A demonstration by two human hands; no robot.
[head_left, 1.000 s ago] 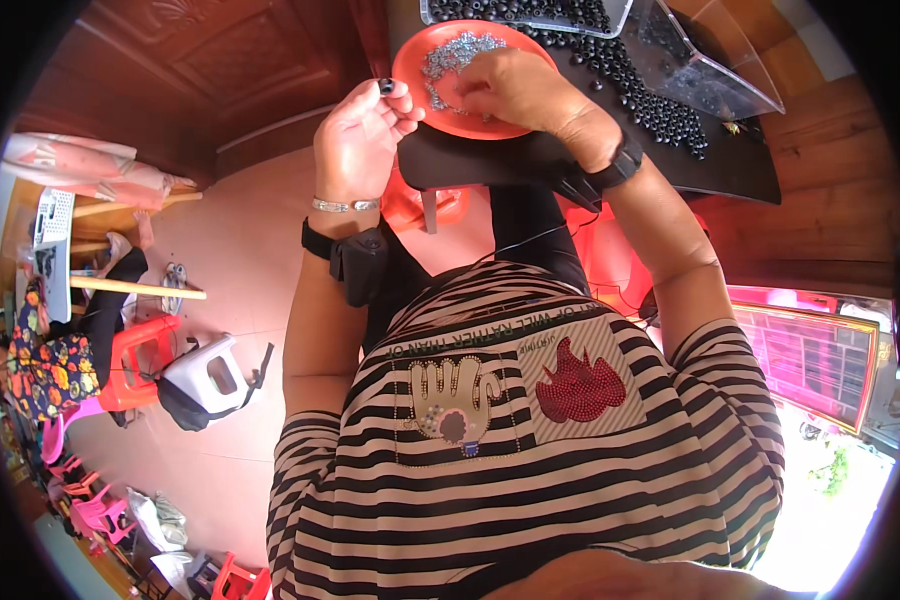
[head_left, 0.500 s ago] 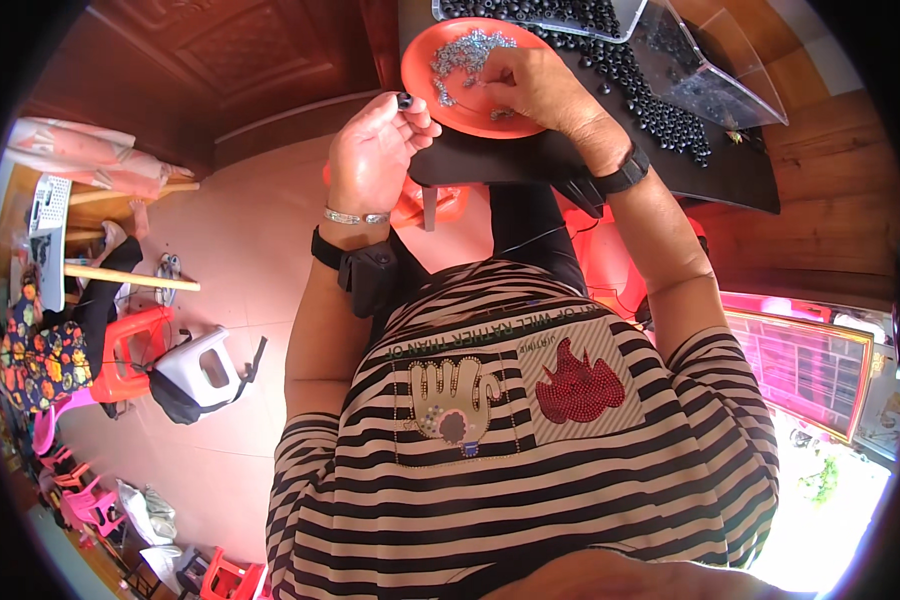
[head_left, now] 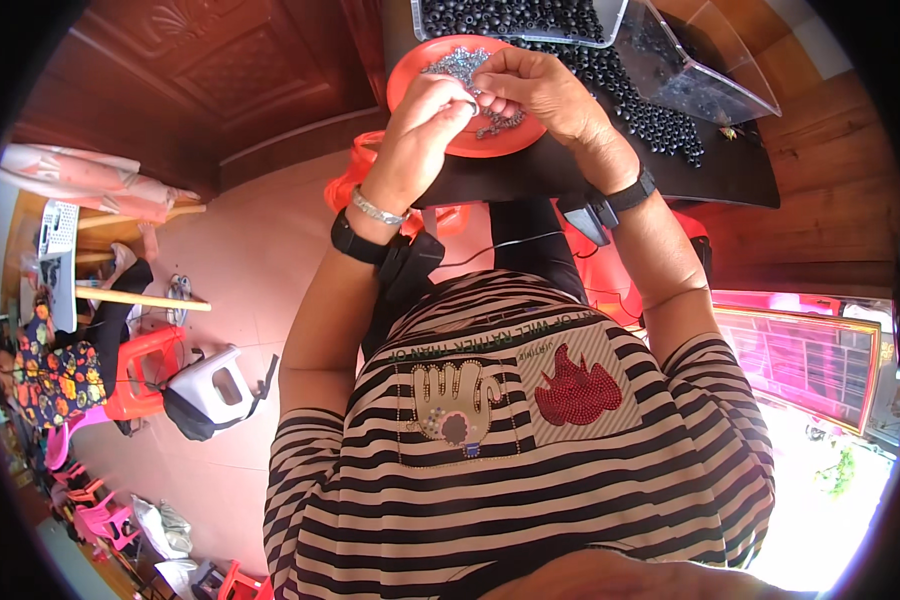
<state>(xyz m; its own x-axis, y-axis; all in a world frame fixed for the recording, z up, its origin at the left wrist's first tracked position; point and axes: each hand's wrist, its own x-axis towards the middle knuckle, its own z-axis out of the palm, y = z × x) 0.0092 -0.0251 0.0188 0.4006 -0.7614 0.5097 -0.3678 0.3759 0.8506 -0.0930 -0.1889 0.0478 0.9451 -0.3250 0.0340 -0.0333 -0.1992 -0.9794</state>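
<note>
My left hand (head_left: 420,130) is closed in a pinch on a small round black part (head_left: 472,108), mostly covered by the fingers. Against it, my right hand (head_left: 550,95) has its thumb and fingertips pressed together; whatever sits between them is too small to make out. Both hands meet above the near side of a round orange-red plate (head_left: 400,85). Small silvery metal pieces (head_left: 457,64) lie heaped in the plate, with a few more (head_left: 498,124) near its front right.
Many loose black parts (head_left: 660,125) spread over the dark table (head_left: 740,175). Behind the plate, a clear bin (head_left: 610,42) holds more, beside a tilted clear box (head_left: 715,85). A cable (head_left: 515,241) hangs below the table edge. Another person (head_left: 65,365) is at far left.
My left hand has moved right and turned over, bringing the black part to my right fingertips. My right hand has lifted from the metal pieces. The whole view has shifted slightly.
</note>
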